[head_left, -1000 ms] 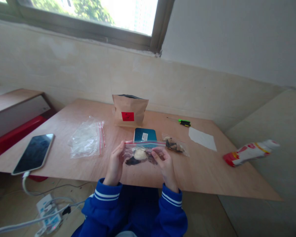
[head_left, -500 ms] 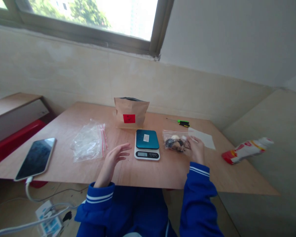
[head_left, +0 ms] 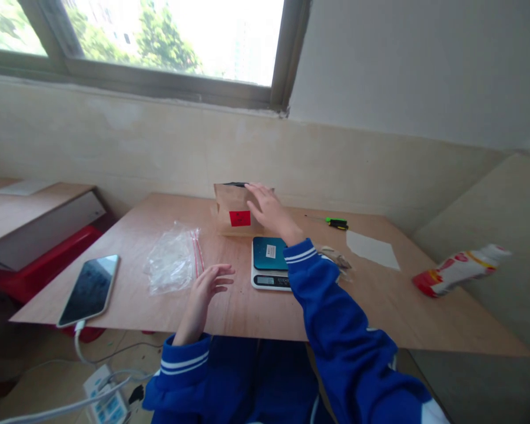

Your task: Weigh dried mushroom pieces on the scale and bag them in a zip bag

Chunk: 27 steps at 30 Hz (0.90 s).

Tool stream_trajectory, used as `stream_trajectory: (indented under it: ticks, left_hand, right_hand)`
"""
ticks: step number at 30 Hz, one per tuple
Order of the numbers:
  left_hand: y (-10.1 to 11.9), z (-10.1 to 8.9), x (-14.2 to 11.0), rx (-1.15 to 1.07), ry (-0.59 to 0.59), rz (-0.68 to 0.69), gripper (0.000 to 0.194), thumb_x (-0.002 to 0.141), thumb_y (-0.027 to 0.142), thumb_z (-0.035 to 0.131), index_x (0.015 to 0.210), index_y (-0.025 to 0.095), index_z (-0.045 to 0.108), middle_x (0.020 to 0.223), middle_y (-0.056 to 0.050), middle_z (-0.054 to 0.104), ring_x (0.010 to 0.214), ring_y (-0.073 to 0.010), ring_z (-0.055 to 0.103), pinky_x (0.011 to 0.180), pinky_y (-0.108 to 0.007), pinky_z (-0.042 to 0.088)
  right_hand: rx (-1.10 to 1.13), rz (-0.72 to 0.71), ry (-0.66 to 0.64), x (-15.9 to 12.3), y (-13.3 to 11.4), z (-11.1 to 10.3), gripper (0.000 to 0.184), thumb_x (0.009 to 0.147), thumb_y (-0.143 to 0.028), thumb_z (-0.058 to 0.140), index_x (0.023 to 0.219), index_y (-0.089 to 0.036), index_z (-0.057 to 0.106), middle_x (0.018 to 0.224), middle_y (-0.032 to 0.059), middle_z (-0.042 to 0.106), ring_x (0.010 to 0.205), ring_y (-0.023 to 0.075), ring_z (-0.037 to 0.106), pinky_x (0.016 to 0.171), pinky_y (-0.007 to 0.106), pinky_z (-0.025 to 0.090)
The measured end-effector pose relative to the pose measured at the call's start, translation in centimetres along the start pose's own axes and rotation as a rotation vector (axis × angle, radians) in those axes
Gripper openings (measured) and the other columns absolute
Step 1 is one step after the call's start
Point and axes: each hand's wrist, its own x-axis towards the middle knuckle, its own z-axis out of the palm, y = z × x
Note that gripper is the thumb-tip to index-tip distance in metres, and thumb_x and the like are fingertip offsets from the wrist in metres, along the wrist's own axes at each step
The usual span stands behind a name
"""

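Observation:
My right hand [head_left: 268,212] reaches across the table to a brown paper bag [head_left: 234,209] with a red label, fingers spread at its open top edge. My left hand [head_left: 206,288] hovers open over the table's front edge, holding nothing. Between them sits a small scale [head_left: 268,264] with a teal top, partly hidden by my blue sleeve. A filled zip bag [head_left: 339,259] lies just right of the scale, mostly behind my right arm. A pile of empty clear zip bags [head_left: 173,266] with red strips lies left of my left hand.
A phone [head_left: 90,288] on a white cable lies at the table's front left. A green screwdriver [head_left: 335,223] and a white paper [head_left: 373,248] lie at the back right. A red and white packet [head_left: 461,268] rests on the ledge to the right. A power strip [head_left: 103,400] lies on the floor.
Both hands held a filled zip bag; my right hand laid it down right of the scale, then reached forward to the brown paper bag. My left hand let go and stays open.

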Motion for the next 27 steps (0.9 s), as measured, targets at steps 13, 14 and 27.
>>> stream_trajectory:
  ticks: [13, 14, 27]
  left_hand:
    - [0.7, 2.1, 0.2, 0.075, 0.073, 0.042, 0.052, 0.078, 0.062, 0.055, 0.100, 0.016, 0.064, 0.095, -0.010, 0.072, 0.073, -0.0195, 0.067, 0.066, -0.030, 0.047]
    - [0.7, 2.6, 0.5, 0.087, 0.080, 0.030, 0.057, 0.077, 0.066, 0.053, 0.100, 0.015, 0.064, 0.094, -0.011, 0.072, 0.071, -0.0195, 0.067, 0.064, -0.030, 0.047]
    - [0.6, 4.8, 3.3, 0.384, 0.159, 0.180, 0.027, 0.079, 0.041, 0.053, 0.064, 0.019, 0.057, 0.066, -0.006, 0.065, 0.068, -0.0217, 0.061, 0.063, -0.032, 0.042]
  right_hand:
    - [-0.366, -0.126, -0.169, -6.5, -5.1, 1.0, 0.024, 0.090, -0.005, 0.045, 0.101, -0.016, 0.064, 0.103, 0.0111, 0.063, 0.100, 0.0263, 0.050, 0.092, 0.038, 0.040]
    - [-0.359, -0.154, -0.206, -7.3, -5.5, 0.9, 0.025, 0.089, -0.004, 0.046, 0.102, -0.015, 0.064, 0.102, 0.0105, 0.064, 0.100, 0.0259, 0.051, 0.092, 0.037, 0.041]
    - [-0.083, 0.000, -0.192, -8.0, -5.7, -1.2, 0.048, 0.084, 0.005, 0.036, 0.124, -0.008, 0.058, 0.124, 0.0159, 0.065, 0.115, 0.0231, 0.061, 0.099, 0.039, 0.049]
